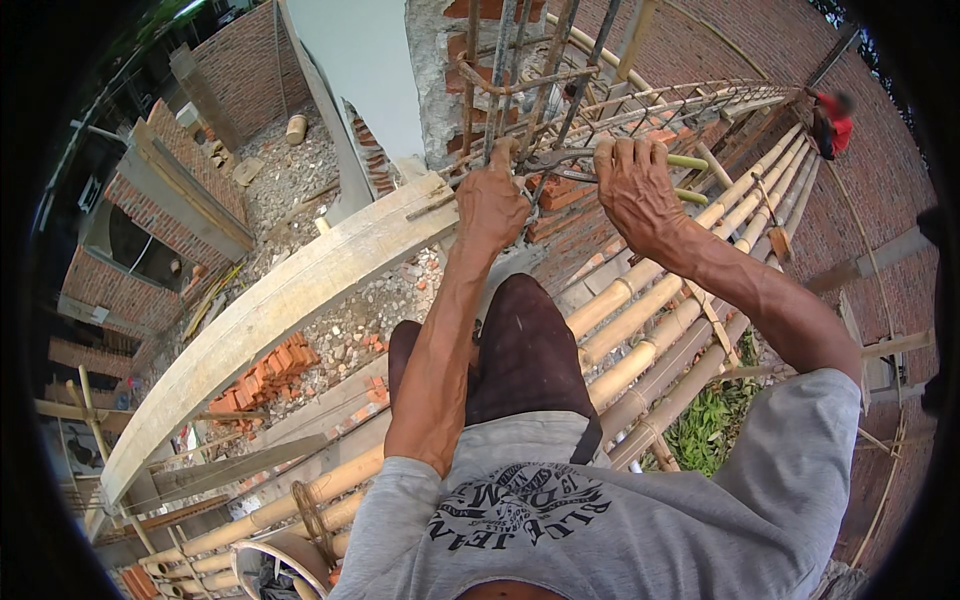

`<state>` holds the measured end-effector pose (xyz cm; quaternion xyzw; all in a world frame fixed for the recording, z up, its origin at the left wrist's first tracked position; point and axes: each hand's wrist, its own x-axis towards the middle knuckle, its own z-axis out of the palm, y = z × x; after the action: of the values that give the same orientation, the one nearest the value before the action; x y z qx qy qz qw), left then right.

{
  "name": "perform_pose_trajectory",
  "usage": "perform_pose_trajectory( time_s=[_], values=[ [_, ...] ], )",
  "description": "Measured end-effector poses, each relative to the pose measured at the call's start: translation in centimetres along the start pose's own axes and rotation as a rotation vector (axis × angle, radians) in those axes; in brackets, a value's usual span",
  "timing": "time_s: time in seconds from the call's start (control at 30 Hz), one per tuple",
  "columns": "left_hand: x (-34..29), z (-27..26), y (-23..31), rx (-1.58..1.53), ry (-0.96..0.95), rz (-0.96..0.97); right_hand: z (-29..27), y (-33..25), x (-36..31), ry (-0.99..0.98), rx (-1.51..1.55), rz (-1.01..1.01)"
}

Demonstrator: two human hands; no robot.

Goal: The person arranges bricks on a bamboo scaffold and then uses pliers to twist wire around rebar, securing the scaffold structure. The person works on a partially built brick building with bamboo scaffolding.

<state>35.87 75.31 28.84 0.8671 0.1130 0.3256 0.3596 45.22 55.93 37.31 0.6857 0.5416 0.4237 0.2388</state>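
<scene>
My right hand [640, 190] is wrapped round a pair of pincers [688, 161] with yellow-green grips. Their dark jaws point left, up against the steel bars just right of my other hand. My left hand [490, 205] is closed at the foot of the upright rebar [500, 70]; whatever its fingers pinch is hidden. A rusty steel stirrup [525, 85] rings these bars above both hands. From the column a long cage of thin rebar [690, 108] runs off to the far right. Behind the bars rises a rough column edge of brick and mortar [440, 80].
Bamboo poles [640, 355], lashed together, slope beneath me as scaffolding. A curved pale plank [270, 285] reaches left from the column. Rubble and stacked bricks [265, 375] lie below. A bucket [280, 570] sits lower left; a person in red [832, 125] is far right.
</scene>
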Motion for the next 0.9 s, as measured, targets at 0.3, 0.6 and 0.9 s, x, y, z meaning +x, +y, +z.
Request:
perform_pose_trajectory(
  time_s=[0.3, 0.6, 0.9],
  values=[
    [0.2, 0.5, -0.8, 0.046, 0.064, 0.068, 1.5, 4.3, 5.1, -0.205, -0.125, -0.269],
    [-0.1, 0.2, -0.4, 0.008, 0.098, 0.097, 2.4, -1.9, 0.6, -0.528, 1.003, 0.314],
    [-0.2, 0.6, -0.9, -0.014, 0.135, 0.150, 2.9, -5.6, 0.0, -0.598, 1.263, 0.575]
  ],
)
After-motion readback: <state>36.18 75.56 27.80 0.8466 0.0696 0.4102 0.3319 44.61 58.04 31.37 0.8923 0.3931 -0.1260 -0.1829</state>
